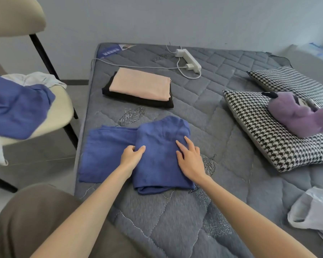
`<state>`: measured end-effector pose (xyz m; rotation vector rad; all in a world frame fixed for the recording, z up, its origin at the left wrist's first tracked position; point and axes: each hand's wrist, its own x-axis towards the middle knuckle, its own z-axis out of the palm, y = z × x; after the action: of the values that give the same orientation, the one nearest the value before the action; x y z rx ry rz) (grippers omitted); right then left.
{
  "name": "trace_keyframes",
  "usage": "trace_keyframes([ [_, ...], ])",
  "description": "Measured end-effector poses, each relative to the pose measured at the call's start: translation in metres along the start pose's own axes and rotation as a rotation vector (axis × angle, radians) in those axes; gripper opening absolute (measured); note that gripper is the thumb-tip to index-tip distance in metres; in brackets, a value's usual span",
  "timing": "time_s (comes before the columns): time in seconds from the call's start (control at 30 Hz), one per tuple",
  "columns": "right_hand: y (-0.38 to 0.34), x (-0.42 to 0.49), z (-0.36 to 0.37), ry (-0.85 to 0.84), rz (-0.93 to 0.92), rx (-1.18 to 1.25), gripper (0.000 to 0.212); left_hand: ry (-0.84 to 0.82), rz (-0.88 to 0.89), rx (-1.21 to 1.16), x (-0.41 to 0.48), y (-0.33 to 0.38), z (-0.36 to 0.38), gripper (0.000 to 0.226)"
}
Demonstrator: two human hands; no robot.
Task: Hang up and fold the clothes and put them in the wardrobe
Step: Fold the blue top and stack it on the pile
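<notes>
A blue garment (157,138) lies partly folded on the grey mattress (213,116), its right half doubled over its flat left half. My left hand (131,154) pinches the folded edge near the middle. My right hand (190,157) lies flat on the folded part with fingers straight. Further back sits a folded pile, a peach garment (140,83) on top of a black one (138,99). To the left, a chair (62,103) carries another blue garment (17,107) and a white one (35,79).
Two houndstooth pillows (259,131) with a purple plush toy (298,116) lie at the right. A white power strip (188,59) with cables sits at the mattress's far end. A white plastic bag (313,209) is at the lower right. My knee (35,220) is at the lower left.
</notes>
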<state>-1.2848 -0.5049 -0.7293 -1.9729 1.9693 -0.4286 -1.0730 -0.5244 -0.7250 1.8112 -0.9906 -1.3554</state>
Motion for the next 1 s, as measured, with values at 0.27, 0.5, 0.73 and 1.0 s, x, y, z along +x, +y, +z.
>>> trace_keyframes([
  [0.27,-0.013,0.019,-0.004,0.018,0.346,0.280,0.070,-0.003,0.045,-0.003,0.012,0.008,0.005,0.043],
  [0.5,-0.006,0.023,0.001,0.057,0.289,0.294,0.037,-0.008,0.108,0.004,0.022,0.014,0.016,0.034],
  [0.73,0.015,0.026,-0.003,0.060,0.433,0.636,0.024,-0.006,0.170,0.029,0.025,0.015,0.034,0.036],
  [1.0,0.017,0.031,-0.009,-0.017,0.569,0.991,0.049,0.291,0.397,0.408,0.010,0.000,0.019,0.053],
])
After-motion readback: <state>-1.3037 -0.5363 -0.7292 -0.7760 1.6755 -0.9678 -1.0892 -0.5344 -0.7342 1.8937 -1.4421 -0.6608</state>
